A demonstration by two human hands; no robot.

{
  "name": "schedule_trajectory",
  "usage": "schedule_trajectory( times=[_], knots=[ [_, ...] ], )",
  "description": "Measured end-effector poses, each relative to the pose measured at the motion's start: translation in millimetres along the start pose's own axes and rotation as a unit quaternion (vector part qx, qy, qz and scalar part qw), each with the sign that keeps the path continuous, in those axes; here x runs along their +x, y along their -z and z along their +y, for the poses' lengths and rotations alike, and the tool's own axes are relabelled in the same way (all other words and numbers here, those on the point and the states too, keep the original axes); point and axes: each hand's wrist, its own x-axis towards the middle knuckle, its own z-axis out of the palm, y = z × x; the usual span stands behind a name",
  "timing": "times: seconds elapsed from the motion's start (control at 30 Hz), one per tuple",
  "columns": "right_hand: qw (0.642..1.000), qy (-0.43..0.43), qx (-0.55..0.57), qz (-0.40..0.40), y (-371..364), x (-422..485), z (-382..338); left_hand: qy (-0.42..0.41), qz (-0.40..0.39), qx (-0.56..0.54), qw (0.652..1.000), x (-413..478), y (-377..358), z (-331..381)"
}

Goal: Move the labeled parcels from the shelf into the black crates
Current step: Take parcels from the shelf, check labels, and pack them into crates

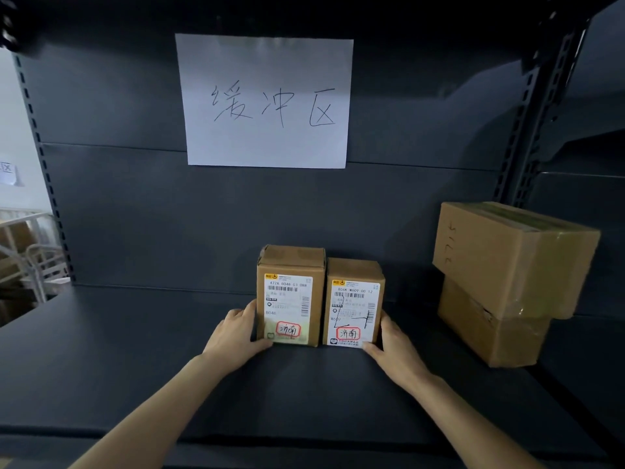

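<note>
Your left hand (236,333) clasped the outer side of the left parcel (291,299), thumb hooked at its bottom front corner. That parcel stood upright in the middle of the shelf (135,350), right against the right parcel (353,306), which your right hand (395,350) clasped likewise from its outer side. Lifted as one squeezed pair, the boxes could slip apart and one could drop if your pressure eased. Swinging right could clip the stacked cartons (507,265) by the shelf's right edge. No black crate showed.
</note>
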Motion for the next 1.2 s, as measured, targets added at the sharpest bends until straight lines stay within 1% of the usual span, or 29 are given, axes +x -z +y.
schedule_trajectory(
  times=[0.2, 0.63, 0.83, 1.03, 1.2],
  knots=[
    [0.999, 0.014, 0.031, 0.005, -6, 3, -2, 0.017, 0.001, -0.031, 0.999, 6, -6, 5],
    [0.999, 0.036, 0.034, 0.022, 1, -3, -3, -0.016, 0.059, -0.066, 0.996, -14, 3, 11],
    [0.997, 0.072, 0.036, -0.002, 1, -3, -16, -0.014, 0.097, -0.084, 0.992, -41, 18, 4],
    [0.990, 0.123, 0.056, -0.034, -15, -8, -39, 0.028, 0.130, -0.088, 0.987, -79, 34, -14],
    [0.977, 0.162, 0.111, -0.080, -34, -19, -73, 0.057, 0.145, -0.100, 0.983, -117, 53, -36]
  ],
)
